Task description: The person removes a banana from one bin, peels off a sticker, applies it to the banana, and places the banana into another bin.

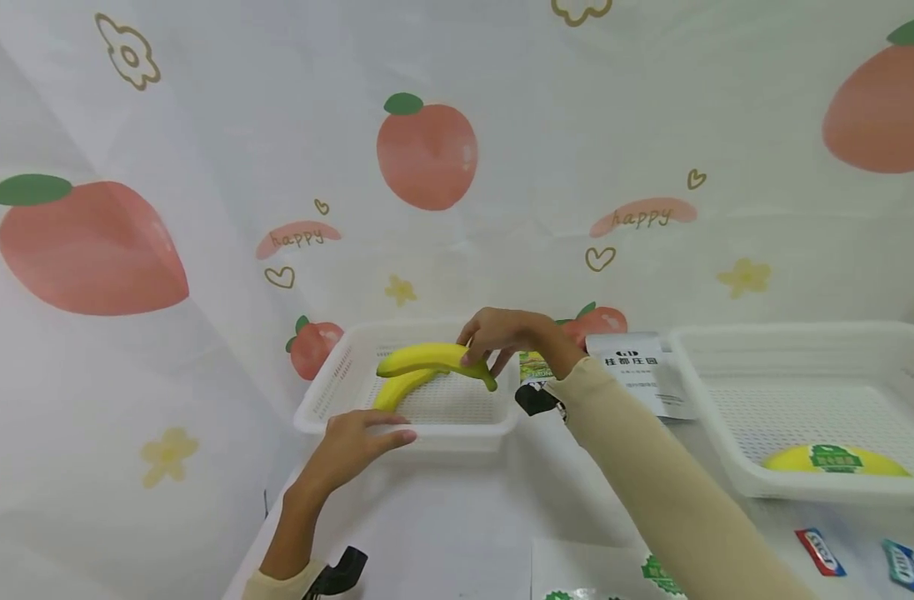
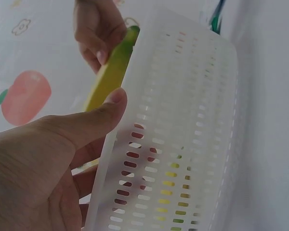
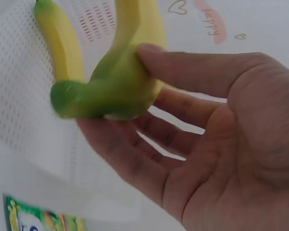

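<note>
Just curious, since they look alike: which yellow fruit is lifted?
The banana in the right hand, above the left basket; another banana lies inside it, and the labelled fruit in the right basket.

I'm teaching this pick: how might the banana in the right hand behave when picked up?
Probably stiff: gripped near one end by the right hand, the banana shows no obvious sag. Perhaps slippery, given its smooth-looking surface. Its curve should discourage rolling.

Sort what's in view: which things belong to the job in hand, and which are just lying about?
Likely in the job:
right hand, holding a raised banana
left hand, at the near rim
left basket
second banana, inside it

Apparently lying about:
right basket
labelled banana, inside it
silver packet
red-and-blue packet
teal packet
</note>
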A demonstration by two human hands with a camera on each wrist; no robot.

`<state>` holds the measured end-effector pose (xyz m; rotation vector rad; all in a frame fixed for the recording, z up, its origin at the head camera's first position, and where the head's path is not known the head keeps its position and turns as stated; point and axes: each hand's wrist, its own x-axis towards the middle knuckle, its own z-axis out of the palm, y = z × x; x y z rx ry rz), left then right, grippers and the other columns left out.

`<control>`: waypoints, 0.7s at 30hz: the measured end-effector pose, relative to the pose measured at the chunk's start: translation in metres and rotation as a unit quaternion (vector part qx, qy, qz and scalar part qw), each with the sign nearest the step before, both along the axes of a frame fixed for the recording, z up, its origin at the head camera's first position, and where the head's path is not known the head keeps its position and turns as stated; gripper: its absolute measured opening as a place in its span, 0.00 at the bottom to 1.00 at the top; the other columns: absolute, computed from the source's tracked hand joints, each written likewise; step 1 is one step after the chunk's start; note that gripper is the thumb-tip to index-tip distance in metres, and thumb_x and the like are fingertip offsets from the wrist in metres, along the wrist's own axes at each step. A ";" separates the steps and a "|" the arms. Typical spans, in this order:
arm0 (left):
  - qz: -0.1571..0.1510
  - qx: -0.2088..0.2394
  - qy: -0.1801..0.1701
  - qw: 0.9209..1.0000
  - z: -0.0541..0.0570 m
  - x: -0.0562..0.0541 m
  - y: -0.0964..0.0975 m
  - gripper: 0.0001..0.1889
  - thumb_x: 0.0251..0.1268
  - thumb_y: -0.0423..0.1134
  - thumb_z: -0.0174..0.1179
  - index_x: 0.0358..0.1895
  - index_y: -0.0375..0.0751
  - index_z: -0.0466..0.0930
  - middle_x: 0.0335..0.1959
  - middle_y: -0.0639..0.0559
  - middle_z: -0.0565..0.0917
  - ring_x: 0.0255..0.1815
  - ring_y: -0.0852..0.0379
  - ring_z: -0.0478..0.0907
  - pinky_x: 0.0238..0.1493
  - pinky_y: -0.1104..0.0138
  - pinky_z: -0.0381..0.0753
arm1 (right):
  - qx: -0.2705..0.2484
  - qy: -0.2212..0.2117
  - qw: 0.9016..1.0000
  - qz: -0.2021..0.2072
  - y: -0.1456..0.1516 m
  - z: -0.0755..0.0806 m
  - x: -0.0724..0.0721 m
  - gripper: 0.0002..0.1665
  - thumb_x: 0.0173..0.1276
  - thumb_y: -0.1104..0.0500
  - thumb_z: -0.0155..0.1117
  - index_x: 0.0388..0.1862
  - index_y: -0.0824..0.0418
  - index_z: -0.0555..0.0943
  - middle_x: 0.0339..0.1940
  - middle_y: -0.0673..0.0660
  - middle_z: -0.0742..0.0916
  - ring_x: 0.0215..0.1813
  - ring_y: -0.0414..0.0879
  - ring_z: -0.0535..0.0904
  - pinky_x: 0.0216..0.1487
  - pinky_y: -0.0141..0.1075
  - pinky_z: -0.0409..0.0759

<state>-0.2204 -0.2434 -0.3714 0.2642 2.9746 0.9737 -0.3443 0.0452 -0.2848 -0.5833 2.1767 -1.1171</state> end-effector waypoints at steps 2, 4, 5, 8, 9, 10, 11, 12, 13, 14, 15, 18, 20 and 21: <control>0.001 -0.001 -0.001 1.000 0.000 0.000 0.000 0.22 0.65 0.64 0.70 0.54 0.57 0.93 0.54 0.57 0.89 0.63 0.48 0.78 0.60 0.44 0.76 | -0.009 0.009 1.000 0.000 0.006 0.002 0.003 0.25 0.74 0.61 0.69 0.68 0.65 0.81 0.57 0.62 0.87 0.55 0.54 0.87 0.50 0.47 0.89; 0.000 -0.002 -0.001 1.000 0.000 0.000 0.000 0.22 0.65 0.64 0.70 0.54 0.56 0.93 0.55 0.57 0.89 0.64 0.48 0.78 0.60 0.44 0.76 | -0.013 0.016 1.000 -0.004 0.013 0.002 0.005 0.25 0.74 0.60 0.70 0.67 0.65 0.81 0.58 0.62 0.86 0.55 0.53 0.87 0.50 0.47 0.89; 0.000 -0.003 -0.001 1.000 0.000 -0.001 0.000 0.22 0.66 0.64 0.70 0.54 0.56 0.92 0.55 0.57 0.89 0.64 0.48 0.78 0.60 0.44 0.76 | -0.014 0.020 1.000 -0.008 0.016 0.003 0.007 0.26 0.73 0.60 0.70 0.67 0.65 0.81 0.58 0.62 0.86 0.54 0.53 0.87 0.50 0.47 0.89; -0.001 -0.005 -0.001 1.000 0.001 -0.001 0.000 0.21 0.67 0.63 0.70 0.54 0.56 0.92 0.55 0.57 0.89 0.64 0.48 0.78 0.61 0.43 0.76 | -0.011 0.036 0.999 -0.015 0.026 0.005 0.014 0.27 0.73 0.59 0.71 0.68 0.64 0.80 0.60 0.62 0.85 0.54 0.53 0.87 0.49 0.46 0.89; -0.001 -0.005 -0.001 1.000 0.001 -0.001 0.001 0.21 0.67 0.63 0.70 0.53 0.56 0.92 0.55 0.57 0.89 0.64 0.47 0.77 0.61 0.42 0.75 | -0.011 0.039 0.999 -0.018 0.029 0.006 0.017 0.27 0.72 0.59 0.71 0.68 0.64 0.80 0.60 0.62 0.84 0.54 0.53 0.87 0.49 0.46 0.89; -0.001 -0.005 -0.001 1.000 0.001 -0.001 0.001 0.21 0.66 0.63 0.70 0.53 0.56 0.92 0.55 0.56 0.89 0.64 0.47 0.77 0.61 0.42 0.75 | -0.011 0.042 0.999 -0.020 0.032 0.007 0.020 0.28 0.72 0.59 0.71 0.68 0.64 0.80 0.60 0.62 0.84 0.54 0.54 0.87 0.49 0.46 0.89; -0.001 -0.005 -0.001 1.000 0.002 -0.001 0.001 0.22 0.66 0.64 0.69 0.54 0.56 0.92 0.55 0.56 0.89 0.64 0.47 0.77 0.62 0.41 0.74 | -0.012 0.045 0.999 -0.021 0.035 0.009 0.023 0.28 0.72 0.59 0.71 0.68 0.64 0.80 0.59 0.62 0.84 0.53 0.54 0.87 0.49 0.46 0.90; -0.002 -0.006 -0.001 1.000 0.002 -0.001 0.001 0.23 0.66 0.65 0.69 0.54 0.56 0.92 0.55 0.56 0.89 0.64 0.47 0.77 0.62 0.41 0.74 | -0.012 0.047 0.999 -0.022 0.039 0.010 0.026 0.27 0.72 0.59 0.71 0.68 0.64 0.80 0.59 0.62 0.85 0.53 0.54 0.87 0.49 0.46 0.90; -0.001 -0.007 -0.001 1.000 0.002 -0.001 0.001 0.24 0.65 0.66 0.69 0.54 0.56 0.92 0.55 0.56 0.89 0.64 0.47 0.77 0.61 0.41 0.75 | -0.012 0.048 0.999 -0.022 0.042 0.011 0.028 0.27 0.72 0.59 0.72 0.68 0.63 0.81 0.58 0.62 0.85 0.52 0.54 0.87 0.49 0.46 0.90; 0.000 -0.007 -0.001 1.000 0.001 -0.001 0.001 0.24 0.65 0.66 0.69 0.54 0.56 0.92 0.55 0.56 0.89 0.64 0.47 0.77 0.61 0.41 0.75 | -0.014 0.048 0.999 -0.022 0.045 0.012 0.031 0.26 0.72 0.59 0.72 0.67 0.63 0.81 0.57 0.61 0.85 0.52 0.54 0.87 0.49 0.46 0.89; 0.002 -0.007 -0.002 1.000 0.001 -0.001 0.001 0.24 0.65 0.67 0.69 0.54 0.56 0.92 0.56 0.56 0.89 0.65 0.46 0.77 0.61 0.41 0.75 | -0.015 0.047 0.999 -0.021 0.048 0.012 0.034 0.26 0.72 0.59 0.72 0.66 0.63 0.81 0.57 0.61 0.86 0.52 0.54 0.86 0.49 0.47 0.89; 0.004 -0.005 -0.006 1.000 0.001 -0.001 0.002 0.25 0.64 0.67 0.69 0.55 0.55 0.92 0.57 0.55 0.89 0.66 0.46 0.77 0.62 0.42 0.75 | -0.013 0.051 0.998 -0.019 0.060 0.014 0.043 0.25 0.71 0.59 0.72 0.65 0.63 0.82 0.55 0.61 0.86 0.50 0.53 0.86 0.49 0.47 0.89; 0.007 -0.002 -0.009 1.000 0.000 0.000 0.000 0.26 0.64 0.67 0.69 0.55 0.56 0.92 0.58 0.54 0.88 0.68 0.45 0.76 0.62 0.42 0.75 | -0.012 0.054 0.998 -0.015 0.066 0.013 0.048 0.24 0.72 0.59 0.71 0.65 0.63 0.81 0.54 0.61 0.85 0.49 0.54 0.87 0.49 0.47 0.89; 0.008 0.000 -0.009 1.000 0.001 0.000 0.000 0.26 0.63 0.68 0.69 0.55 0.56 0.92 0.59 0.54 0.88 0.68 0.45 0.76 0.62 0.42 0.75 | -0.010 0.058 0.998 -0.013 0.069 0.011 0.051 0.24 0.72 0.59 0.71 0.65 0.63 0.81 0.54 0.61 0.85 0.48 0.53 0.87 0.49 0.46 0.89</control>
